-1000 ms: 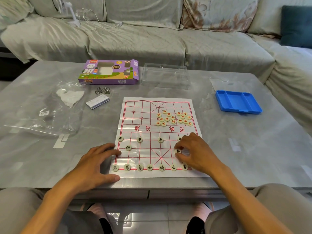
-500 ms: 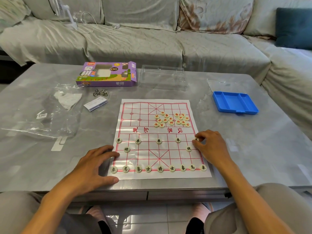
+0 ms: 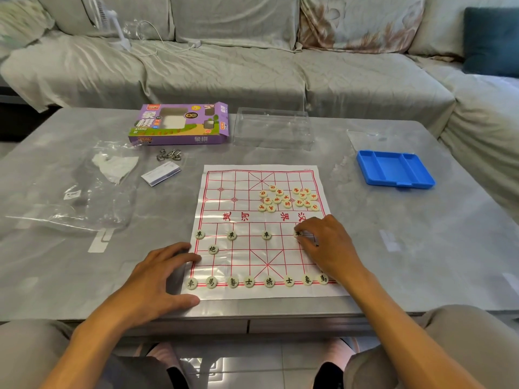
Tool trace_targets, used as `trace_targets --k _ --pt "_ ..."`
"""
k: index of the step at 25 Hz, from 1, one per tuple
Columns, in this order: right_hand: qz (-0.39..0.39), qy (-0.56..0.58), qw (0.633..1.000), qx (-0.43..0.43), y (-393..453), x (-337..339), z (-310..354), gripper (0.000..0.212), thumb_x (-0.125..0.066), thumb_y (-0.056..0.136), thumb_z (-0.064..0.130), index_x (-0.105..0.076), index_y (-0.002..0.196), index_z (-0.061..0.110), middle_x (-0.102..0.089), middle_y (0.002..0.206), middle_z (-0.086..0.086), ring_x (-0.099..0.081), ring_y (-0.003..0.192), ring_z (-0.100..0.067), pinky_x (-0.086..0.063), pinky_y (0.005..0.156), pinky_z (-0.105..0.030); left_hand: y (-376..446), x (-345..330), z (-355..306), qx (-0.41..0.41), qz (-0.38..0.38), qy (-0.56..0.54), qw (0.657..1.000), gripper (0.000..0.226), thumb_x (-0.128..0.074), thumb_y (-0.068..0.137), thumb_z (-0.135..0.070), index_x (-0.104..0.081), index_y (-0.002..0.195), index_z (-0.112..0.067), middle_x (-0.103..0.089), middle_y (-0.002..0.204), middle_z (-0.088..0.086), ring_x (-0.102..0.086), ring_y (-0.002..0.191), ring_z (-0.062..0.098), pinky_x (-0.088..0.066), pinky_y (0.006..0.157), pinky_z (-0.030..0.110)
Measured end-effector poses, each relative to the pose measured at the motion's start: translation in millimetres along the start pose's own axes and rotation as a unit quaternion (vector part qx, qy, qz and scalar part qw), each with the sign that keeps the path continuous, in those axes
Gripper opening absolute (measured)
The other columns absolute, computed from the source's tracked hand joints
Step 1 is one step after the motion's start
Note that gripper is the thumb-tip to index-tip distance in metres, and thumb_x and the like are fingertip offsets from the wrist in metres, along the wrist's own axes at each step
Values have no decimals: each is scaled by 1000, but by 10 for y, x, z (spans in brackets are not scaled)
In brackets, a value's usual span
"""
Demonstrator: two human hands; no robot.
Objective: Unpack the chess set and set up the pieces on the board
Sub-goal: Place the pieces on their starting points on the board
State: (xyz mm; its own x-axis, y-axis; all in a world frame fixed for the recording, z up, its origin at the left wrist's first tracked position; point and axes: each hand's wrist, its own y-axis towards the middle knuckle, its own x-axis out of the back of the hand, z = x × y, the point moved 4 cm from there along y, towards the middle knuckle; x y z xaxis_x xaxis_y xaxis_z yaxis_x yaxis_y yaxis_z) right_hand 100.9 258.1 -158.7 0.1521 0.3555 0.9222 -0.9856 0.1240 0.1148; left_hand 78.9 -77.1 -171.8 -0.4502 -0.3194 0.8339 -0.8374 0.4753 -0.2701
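My right hand pinches a black-lettered piece right of centre on the board, while my left hand rests spread flat at its lower-left edge.

Right hand is down on the paper board, its fingers curled round a black-lettered soldier piece on the near soldier row. Left hand lies spread on the counter, fingertips touching the board's left edge. Black back row sits lined up along the near edge. Red pieces are bunched loose beyond the river. Blue tray lies off right, purple box far left.
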Motion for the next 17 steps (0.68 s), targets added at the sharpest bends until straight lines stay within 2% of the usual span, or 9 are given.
trace_targets --k 4,6,8,10,13,17 --pt "7 -5 1000 14 11 -16 -20 23 -58 92 40 -64 112 31 -61 122 13 -47 110 -10 -38 90 -23 15 -14 21 3 6 -2 1000 84 -54 52 -83 -35 129 -54 -15 151 -28 -16 139 6 -25 115 39" --pt "-6 29 999 -13 -12 67 -60 26 -61 90 39 -62 115 32 -58 125 12 -48 113 -11 -40 92 -25 20 -17 14 -1 4 -4 1000 79 -62 59 -77 -35 129 -54 -14 151 -27 -16 139 7 -24 114 39" --pt "-25 52 998 -36 -22 215 -176 27 -63 89 40 -61 115 32 -60 121 11 -49 107 -9 -43 88 -24 15 -19 15 -1 -3 -5 1000 75 -70 66 -67 -35 131 -52 -15 152 -26 -16 139 7 -24 115 39" --pt "9 30 999 -40 -56 310 -280 30 -64 86 44 -60 114 33 -61 114 14 -47 98 -4 -42 82 -22 8 -19 18 0 -7 -5 1000 74 -71 68 -64 -36 132 -51 -15 152 -26 -16 139 7 -24 115 39" --pt "100 -5 994 -34 -116 280 -273 39 -66 83 48 -60 118 32 -61 113 15 -47 97 -5 -41 80 -21 3 -14 13 -5 -7 -7 1000 75 -70 66 -67 -36 131 -51 -15 152 -25 -16 139 7 -24 115 39" --pt "120 -20 992 -42 -95 186 -217 35 -66 84 47 -61 116 32 -60 118 12 -49 96 -6 -40 80 -19 -11 -12 -3 -2 -9 -11 1000 79 -67 63 -71 -36 133 -50 -15 153 -24 -16 140 7 -24 116 40"
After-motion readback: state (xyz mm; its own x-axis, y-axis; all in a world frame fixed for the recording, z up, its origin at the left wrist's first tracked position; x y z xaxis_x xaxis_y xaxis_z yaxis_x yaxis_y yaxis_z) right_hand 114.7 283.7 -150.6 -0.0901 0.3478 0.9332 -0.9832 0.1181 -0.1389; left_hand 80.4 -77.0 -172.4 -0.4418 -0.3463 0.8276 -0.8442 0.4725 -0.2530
